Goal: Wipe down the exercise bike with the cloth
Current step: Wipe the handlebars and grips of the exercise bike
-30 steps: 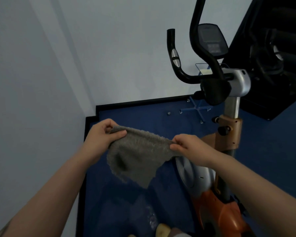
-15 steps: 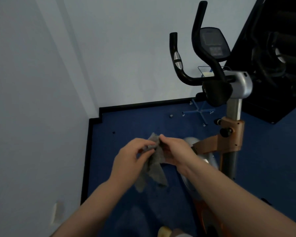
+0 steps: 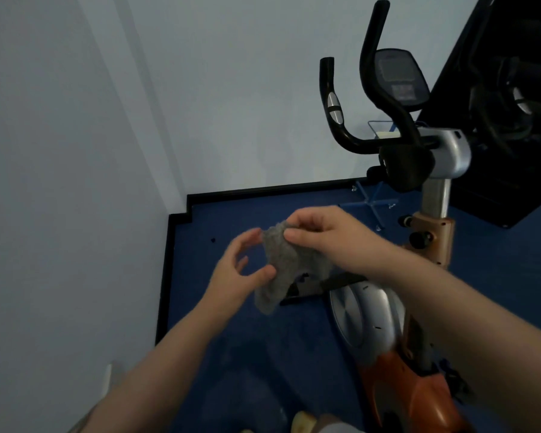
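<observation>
1. At frame centre, above the blue floor (image 3: 231, 354), both hands meet on a grey cloth (image 3: 283, 264); the cloth is bunched and hangs down, clear of the floor.
2. Right hand (image 3: 322, 232): fingers curled, thumb and fingertips pinching the cloth's top edge. Forearm comes in from 4 o'clock.
3. Left hand (image 3: 241, 270): thumb laid on the cloth's lower left side, fingertips at its upper left edge; fingers bent around an open gap. Whether the fingertips truly clamp the fabric I cannot tell. Forearm comes in from 7 o'clock.
4. Exercise bike (image 3: 431, 245) stands at 3 o'clock of the hands, apart from the cloth. Black handlebars (image 3: 372, 89) rise at 1 o'clock, with the console (image 3: 398, 78) just behind them.
5. Silver post runs down from the handlebar clamp into a tan collar with black knobs; silver flywheel cover (image 3: 363, 320) and orange housing (image 3: 413, 392) lie at 5 o'clock, partly hidden by the right forearm.
6. Pale walls (image 3: 75, 182) from 9 to 12 o'clock; dark equipment (image 3: 512, 104) at 2 o'clock, detail too dim to read.
</observation>
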Available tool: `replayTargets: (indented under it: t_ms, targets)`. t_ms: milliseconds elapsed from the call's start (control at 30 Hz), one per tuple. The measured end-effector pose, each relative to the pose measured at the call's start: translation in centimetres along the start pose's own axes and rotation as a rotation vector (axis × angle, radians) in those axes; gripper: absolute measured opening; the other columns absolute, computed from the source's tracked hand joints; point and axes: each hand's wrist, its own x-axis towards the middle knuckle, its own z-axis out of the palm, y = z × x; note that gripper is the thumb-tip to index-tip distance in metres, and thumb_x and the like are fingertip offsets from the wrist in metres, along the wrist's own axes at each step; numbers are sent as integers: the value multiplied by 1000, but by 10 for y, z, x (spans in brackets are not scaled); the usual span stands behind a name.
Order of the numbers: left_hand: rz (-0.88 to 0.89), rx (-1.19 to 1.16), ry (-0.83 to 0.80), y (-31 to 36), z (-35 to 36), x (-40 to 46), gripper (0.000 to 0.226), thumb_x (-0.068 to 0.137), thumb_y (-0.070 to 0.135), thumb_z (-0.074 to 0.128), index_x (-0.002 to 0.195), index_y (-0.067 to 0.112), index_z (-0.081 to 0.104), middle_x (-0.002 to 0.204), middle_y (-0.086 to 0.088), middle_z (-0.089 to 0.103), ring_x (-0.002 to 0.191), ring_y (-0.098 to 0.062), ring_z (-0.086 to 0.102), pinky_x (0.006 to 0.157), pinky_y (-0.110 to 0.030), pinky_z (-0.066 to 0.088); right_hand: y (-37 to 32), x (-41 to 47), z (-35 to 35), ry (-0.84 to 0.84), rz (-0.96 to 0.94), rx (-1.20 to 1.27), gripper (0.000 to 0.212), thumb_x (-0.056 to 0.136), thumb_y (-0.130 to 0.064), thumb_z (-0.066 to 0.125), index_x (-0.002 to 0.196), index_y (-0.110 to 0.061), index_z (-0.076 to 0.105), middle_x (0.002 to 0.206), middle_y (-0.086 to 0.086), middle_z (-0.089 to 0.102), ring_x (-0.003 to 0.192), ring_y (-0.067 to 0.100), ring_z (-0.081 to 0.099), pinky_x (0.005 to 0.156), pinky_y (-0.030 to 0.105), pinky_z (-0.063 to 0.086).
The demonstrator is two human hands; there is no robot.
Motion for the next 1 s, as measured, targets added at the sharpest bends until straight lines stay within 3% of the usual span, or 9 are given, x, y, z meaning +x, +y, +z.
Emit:
replayTargets:
  t_ms: [67, 167, 267, 367, 500, 600, 667, 867, 1000]
  targets:
    - [-62, -18, -214, 1, 1, 3, 60, 68, 57, 74, 122, 34, 63, 129, 10, 62, 125, -7, 53, 107, -35, 41, -12, 2, -13, 10, -45, -56, 12, 95, -17, 58, 94, -11, 68, 85, 0, 69, 81, 7, 62, 78, 25, 49]
    - [-114, -102, -341, 2, 8, -5, 31, 75, 43, 75, 104, 35, 74, 113, 6, 71, 110, -12, 65, 88, -23, 51, -19, 6, -27, 52, -75, -123, 11, 96, -15, 57, 96, -9, 67, 89, 3, 68, 85, 9, 62, 81, 27, 48]
    - [-209, -177, -376, -4, 18, -16, 39, 75, 30, 80, 112, 21, 71, 114, -1, 71, 109, -18, 66, 88, -24, 52, -15, 11, -33, 119, -69, -210, 11, 96, -16, 56, 97, -16, 67, 92, 0, 69, 88, 10, 63, 81, 23, 47]
    - [-286, -185, -405, -6, 30, -22, 52, 73, 33, 82, 119, 17, 64, 115, 0, 71, 109, -18, 66, 88, -26, 53, -5, 15, -30, 187, -59, -283, 15, 97, -19, 55, 103, -20, 68, 96, -2, 68, 92, 10, 62, 81, 23, 47]
    - [-370, -183, -375, -4, 34, -20, 40, 82, 37, 71, 115, 15, 67, 112, -2, 72, 106, -18, 67, 84, -26, 54, 11, 16, -28, 313, -41, -323, 16, 97, -19, 54, 106, -20, 68, 97, -3, 67, 94, 9, 60, 82, 24, 47]
    - [-444, -201, -367, -7, 22, -16, 34, 88, 35, 65, 113, 14, 68, 112, -6, 71, 106, -23, 67, 90, -38, 55, 23, 12, -30, 321, -50, -345, 16, 98, -20, 54, 106, -22, 67, 94, -10, 66, 92, 1, 59, 74, 9, 43]
    - [-501, -260, -366, -8, 15, -13, 32, 91, 31, 63, 116, 12, 67, 114, -9, 71, 106, -24, 67, 88, -36, 56, 29, 10, -28, 302, -57, -327, 15, 97, -21, 54, 105, -24, 67, 94, -14, 66, 92, -3, 59, 74, 9, 42]
    - [-622, -573, -427, -5, 7, -8, 44, 90, 34, 64, 124, 6, 64, 127, -17, 63, 116, -30, 62, 90, -37, 54, 31, 6, -15, 270, -152, -310, 17, 96, -17, 56, 104, -24, 69, 95, -18, 66, 94, -2, 60, 84, 26, 50]
    - [-666, -894, -438, 3, 2, -1, 74, 85, 62, 57, 127, 2, 61, 129, -21, 59, 108, -31, 64, 90, -41, 54, 37, -11, 5, 91, -305, -494, 19, 94, -25, 56, 108, -26, 69, 103, -18, 63, 100, -1, 57, 87, 31, 51]
